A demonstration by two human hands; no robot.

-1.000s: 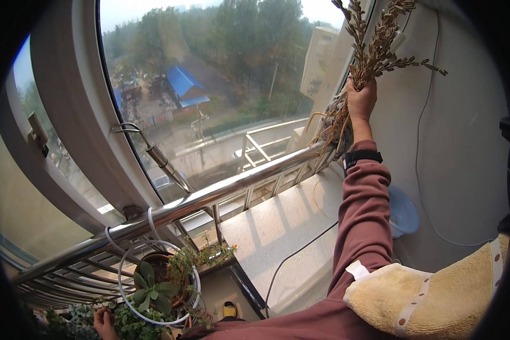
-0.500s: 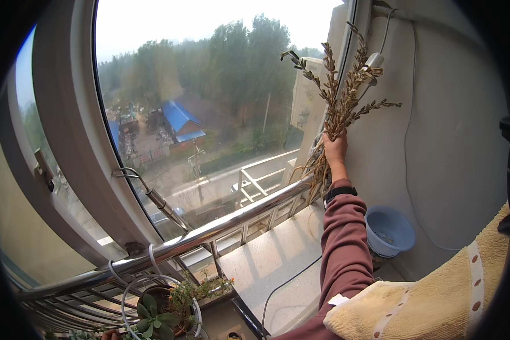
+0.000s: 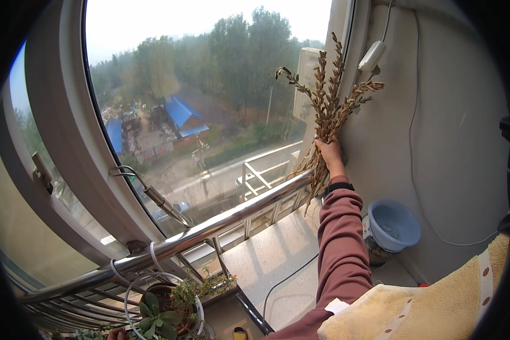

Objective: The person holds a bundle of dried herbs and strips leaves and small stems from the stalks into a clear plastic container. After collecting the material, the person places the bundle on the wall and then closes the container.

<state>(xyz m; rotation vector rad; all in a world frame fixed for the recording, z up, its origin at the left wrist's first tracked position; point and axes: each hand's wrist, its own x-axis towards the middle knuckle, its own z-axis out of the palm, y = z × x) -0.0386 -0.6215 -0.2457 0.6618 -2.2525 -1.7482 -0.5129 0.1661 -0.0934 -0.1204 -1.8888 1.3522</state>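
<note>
A bunch of dried sesame stalks (image 3: pixel 330 107), brown and thick with seed pods, stands upright in the corner by the window. My right hand (image 3: pixel 330 154) is closed around its stems just below the pods, at the end of an outstretched maroon sleeve with a dark band at the wrist. Below my fist, the bare stem ends hang beside the far end of the metal handrail (image 3: pixel 232 214). At the lower left edge, only a sliver of what looks like my left hand (image 3: pixel 118 335) shows beside the potted plants; its fingers are mostly hidden.
A light blue basin (image 3: pixel 405 226) sits on a container by the right wall. A white inline box (image 3: pixel 373 55) hangs on a cable above. Potted succulents (image 3: pixel 156 318) stand behind the railing at lower left. A yellow towel-like cloth (image 3: pixel 413 306) covers the lower right.
My right hand and the stalks have shifted slightly left and down in the picture, and the stalks spread less to the right. The view has also turned a little.
</note>
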